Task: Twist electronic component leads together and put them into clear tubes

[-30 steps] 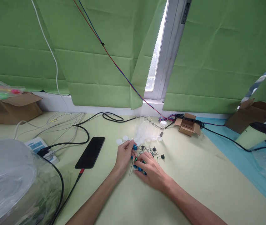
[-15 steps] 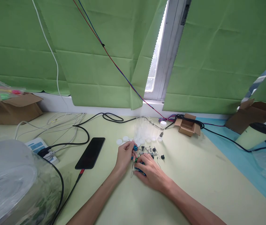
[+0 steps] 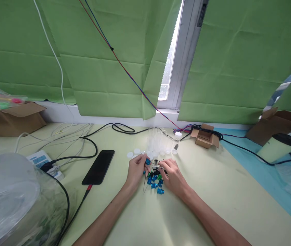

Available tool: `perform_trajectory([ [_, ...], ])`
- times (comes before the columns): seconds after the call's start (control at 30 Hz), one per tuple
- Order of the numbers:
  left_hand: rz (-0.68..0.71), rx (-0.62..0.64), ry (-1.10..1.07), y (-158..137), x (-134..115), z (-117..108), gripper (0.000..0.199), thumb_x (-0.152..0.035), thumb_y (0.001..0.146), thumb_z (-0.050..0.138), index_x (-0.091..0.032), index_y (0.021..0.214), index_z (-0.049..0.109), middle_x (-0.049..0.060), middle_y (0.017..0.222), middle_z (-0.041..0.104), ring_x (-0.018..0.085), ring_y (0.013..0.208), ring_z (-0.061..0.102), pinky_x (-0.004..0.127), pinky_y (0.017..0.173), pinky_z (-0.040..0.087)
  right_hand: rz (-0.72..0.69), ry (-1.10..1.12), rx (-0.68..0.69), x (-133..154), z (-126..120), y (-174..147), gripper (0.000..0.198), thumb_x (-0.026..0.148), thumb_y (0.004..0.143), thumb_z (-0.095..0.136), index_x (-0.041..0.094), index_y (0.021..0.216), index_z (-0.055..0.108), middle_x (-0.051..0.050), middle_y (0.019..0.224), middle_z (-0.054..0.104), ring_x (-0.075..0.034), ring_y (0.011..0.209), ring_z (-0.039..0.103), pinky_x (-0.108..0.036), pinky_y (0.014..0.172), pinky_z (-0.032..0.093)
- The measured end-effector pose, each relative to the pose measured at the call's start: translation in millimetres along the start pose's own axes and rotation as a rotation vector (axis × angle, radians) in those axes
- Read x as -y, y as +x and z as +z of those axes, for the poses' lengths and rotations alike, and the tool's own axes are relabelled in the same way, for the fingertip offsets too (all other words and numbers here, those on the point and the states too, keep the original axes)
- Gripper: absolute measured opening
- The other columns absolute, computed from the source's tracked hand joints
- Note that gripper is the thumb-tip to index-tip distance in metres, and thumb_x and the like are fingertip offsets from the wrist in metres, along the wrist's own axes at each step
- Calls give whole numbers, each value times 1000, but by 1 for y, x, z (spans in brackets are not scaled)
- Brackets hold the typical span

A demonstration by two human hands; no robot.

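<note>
My left hand point(image 3: 137, 170) pinches a small shiny blue metal part point(image 3: 147, 161) between thumb and fingers. Below that hand, a thin metal wire point(image 3: 144, 184) lies on the table. My right hand point(image 3: 173, 177) is over a pile of small hardware, its fingers curled down among silver pins point(image 3: 155, 167) and black pieces; its fingertips partly hide what they touch. Several loose blue metal fittings point(image 3: 160, 191) lie between my hands, mixed with green pieces point(image 3: 159, 177). A black knob-like piece point(image 3: 156, 161) sits just beyond them.
Clear tubes point(image 3: 157, 139) stand behind the pile, near white round caps point(image 3: 130, 155). A phone point(image 3: 98, 167) with a cable lies left, beside a power strip point(image 3: 41, 160) and a plastic bag point(image 3: 9, 198). A small cardboard box point(image 3: 203, 140) and tumbler point(image 3: 276, 148) are right.
My right hand has moved from the blue fittings away and to the right, onto the silver and black pieces, uncovering the fittings. My left hand stays still with its blue part.
</note>
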State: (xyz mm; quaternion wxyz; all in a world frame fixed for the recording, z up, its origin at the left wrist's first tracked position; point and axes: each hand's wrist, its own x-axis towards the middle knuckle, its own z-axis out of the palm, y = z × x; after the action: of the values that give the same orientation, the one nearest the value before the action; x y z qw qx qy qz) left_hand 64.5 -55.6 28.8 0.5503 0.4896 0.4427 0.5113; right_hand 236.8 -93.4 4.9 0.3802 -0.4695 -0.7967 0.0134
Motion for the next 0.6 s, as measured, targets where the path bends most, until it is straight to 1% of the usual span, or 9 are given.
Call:
perform_trajectory([
  [0.17,0,-2,-14,1,2,0,39,-54,81,63,-15,75,62,2,57,61,11,42,53,21,39,38,-8,-55,51,-1,-2,2,23,15,97,47,21,114,61,-9,108,66,-25,102,56,-40,87,46],
  [0.3,7,-1,-4,0,2,0,38,-53,82,62,-15,74,62,1,53,60,11,41,52,20,39,38,-16,-112,114,1,-1,4,32,10,97,42,23,121,59,-10,120,62,-25,108,53,-41,90,44],
  [0.37,6,0,-2,0,2,1,38,-53,82,62,-15,74,62,1,51,59,12,41,51,20,38,38,-22,-139,150,-1,1,5,41,3,92,41,22,124,59,-11,127,59,-27,112,51,-42,92,44],
  [0.47,-1,-1,-10,-1,1,2,38,-53,81,63,-16,74,62,1,52,59,12,41,51,21,38,39,-35,-153,200,-8,5,6,52,-6,81,42,20,124,59,-13,135,54,-28,119,47,-43,96,41],
  [0.53,-4,0,-15,-1,0,2,38,-53,81,64,-16,74,62,1,53,60,12,41,52,21,37,39,-40,-147,225,-12,8,6,56,-8,77,42,19,123,59,-12,136,54,-27,120,46,-44,98,40],
  [0.6,-7,3,-14,-1,0,3,37,-53,81,64,-16,74,62,1,54,61,12,42,53,21,37,39,-38,-143,239,-14,9,6,56,-8,77,42,18,123,59,-12,135,55,-27,120,46,-44,99,39],
])
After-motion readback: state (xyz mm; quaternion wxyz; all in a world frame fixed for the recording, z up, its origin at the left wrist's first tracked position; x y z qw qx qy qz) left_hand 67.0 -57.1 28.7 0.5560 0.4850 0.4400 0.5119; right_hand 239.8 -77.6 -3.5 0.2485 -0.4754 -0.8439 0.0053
